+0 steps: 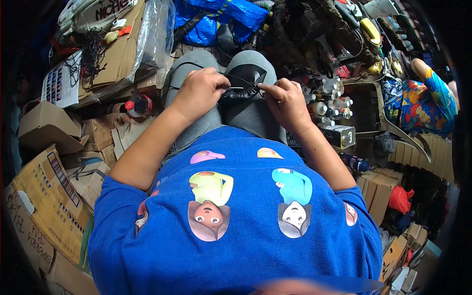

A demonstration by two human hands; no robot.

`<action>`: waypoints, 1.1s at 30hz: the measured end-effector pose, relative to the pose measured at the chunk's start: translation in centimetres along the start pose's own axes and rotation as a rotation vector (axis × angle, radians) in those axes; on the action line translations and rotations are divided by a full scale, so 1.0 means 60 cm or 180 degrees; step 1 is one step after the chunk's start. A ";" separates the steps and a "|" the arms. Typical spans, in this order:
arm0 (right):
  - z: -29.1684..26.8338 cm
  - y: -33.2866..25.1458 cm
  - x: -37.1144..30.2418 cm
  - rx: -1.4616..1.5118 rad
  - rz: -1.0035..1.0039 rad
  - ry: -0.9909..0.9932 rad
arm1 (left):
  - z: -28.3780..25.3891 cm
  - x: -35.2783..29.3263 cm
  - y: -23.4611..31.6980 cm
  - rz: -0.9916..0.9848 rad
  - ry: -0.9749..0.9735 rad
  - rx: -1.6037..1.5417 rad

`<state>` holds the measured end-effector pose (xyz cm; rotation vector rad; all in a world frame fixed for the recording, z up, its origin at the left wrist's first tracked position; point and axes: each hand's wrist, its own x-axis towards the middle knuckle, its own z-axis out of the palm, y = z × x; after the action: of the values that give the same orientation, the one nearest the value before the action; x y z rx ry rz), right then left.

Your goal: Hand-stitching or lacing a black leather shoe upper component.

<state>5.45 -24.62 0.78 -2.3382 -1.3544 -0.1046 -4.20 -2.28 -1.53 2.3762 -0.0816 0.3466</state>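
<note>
A black piece with a ridged, gathered edge (239, 93) lies over my lap between my knees; it looks like part of a shoe, but I cannot be sure. My left hand (202, 93) is closed at its left side, pinching a thin, pale, needle-like tool (237, 88) that points right across the piece. Black cord (189, 63) loops from near this hand over my left knee. My right hand (289, 104) is closed, thumb and forefinger pinching the right end of the ridged edge. The fingertips of both hands partly hide what they grip.
To the left are flattened cardboard (113, 64), an open box (51, 125) and a red-capped bottle (139, 105). Several small bottles (337, 105) and a metal can (340, 136) stand to the right. Beyond my knees lies a blue bag (246, 14). Another person's colourful sleeve (439, 96) shows at far right.
</note>
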 end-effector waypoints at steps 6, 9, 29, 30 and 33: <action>0.007 0.010 -0.014 0.0809 0.0726 -0.0405 | 0.017 0.031 0.001 -0.0329 0.0151 -0.0513; 0.007 0.052 -0.001 0.1916 0.1181 -0.0874 | 0.030 0.045 -0.020 -0.0185 -0.0146 -0.0941; -0.008 0.085 0.039 0.2551 0.1438 -0.1667 | 0.038 0.047 -0.038 -0.0030 -0.0476 -0.0809; -0.007 0.087 0.038 0.2551 0.1438 -0.1667 | 0.038 0.047 -0.038 -0.0030 -0.0476 -0.0808; -0.001 0.097 0.032 0.2732 0.1416 -0.1643 | 0.037 0.048 -0.037 -0.0158 -0.0492 -0.1134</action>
<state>11.32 -25.59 -0.54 -1.8683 -0.7716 1.0545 -0.58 -1.99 -3.77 2.0438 -0.1435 0.1119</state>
